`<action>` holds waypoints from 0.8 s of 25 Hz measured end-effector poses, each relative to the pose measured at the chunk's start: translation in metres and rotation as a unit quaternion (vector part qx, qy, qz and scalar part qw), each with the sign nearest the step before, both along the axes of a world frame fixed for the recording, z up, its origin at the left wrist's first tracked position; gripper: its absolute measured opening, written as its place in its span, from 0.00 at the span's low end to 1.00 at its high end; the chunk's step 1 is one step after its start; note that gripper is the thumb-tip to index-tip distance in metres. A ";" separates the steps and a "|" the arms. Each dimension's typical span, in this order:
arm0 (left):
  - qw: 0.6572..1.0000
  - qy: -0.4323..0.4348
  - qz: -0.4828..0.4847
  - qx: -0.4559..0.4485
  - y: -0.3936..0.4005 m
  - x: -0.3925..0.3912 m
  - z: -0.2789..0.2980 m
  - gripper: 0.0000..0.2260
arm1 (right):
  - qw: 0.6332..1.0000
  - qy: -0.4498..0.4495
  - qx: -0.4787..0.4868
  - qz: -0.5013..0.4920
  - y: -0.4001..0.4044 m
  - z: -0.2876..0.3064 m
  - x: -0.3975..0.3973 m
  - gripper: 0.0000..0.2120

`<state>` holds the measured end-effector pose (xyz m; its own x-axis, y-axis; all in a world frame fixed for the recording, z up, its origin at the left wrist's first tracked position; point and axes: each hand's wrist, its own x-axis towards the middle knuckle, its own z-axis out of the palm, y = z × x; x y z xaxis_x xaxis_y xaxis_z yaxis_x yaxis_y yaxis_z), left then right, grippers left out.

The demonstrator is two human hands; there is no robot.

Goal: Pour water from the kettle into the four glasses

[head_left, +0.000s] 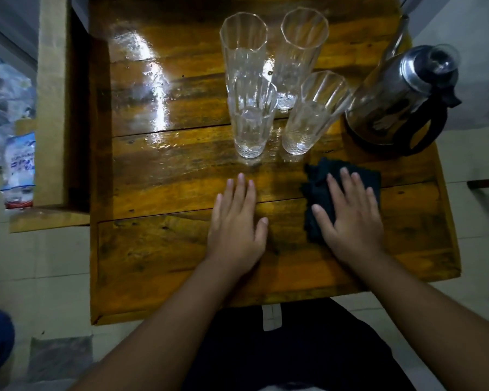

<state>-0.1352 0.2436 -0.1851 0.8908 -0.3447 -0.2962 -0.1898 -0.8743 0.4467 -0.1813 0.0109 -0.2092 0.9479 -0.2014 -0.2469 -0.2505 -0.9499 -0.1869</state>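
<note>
Several tall clear ribbed glasses stand upright in a cluster on the wooden table (158, 249): far left glass (242, 43), far right glass (304, 38), near left glass (251, 122), near right glass (311, 117). All look empty. A steel kettle (398, 97) with a black handle and a clear lid knob stands to their right. My left hand (235, 221) lies flat on the table below the glasses, fingers spread, holding nothing. My right hand (350, 215) rests flat on a dark folded cloth (316, 187) below the kettle.
The tabletop is glossy and shows bright reflections at the left of the glasses. A wooden bench or shelf (54, 108) adjoins the table's left side, with a plastic bag (19, 170) beside it. Tiled floor surrounds the table.
</note>
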 end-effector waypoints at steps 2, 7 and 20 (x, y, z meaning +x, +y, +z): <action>1.000 0.008 0.003 0.006 -0.023 0.003 -0.004 0.34 | 0.998 0.003 -0.002 -0.056 0.012 -0.001 0.013 0.33; 0.998 0.005 0.029 0.062 -0.048 -0.001 -0.018 0.36 | 0.994 -0.008 0.004 0.107 0.008 0.000 0.005 0.30; 0.990 0.032 0.004 0.140 -0.054 0.008 -0.006 0.39 | 0.995 0.034 0.013 0.096 -0.068 0.017 0.001 0.33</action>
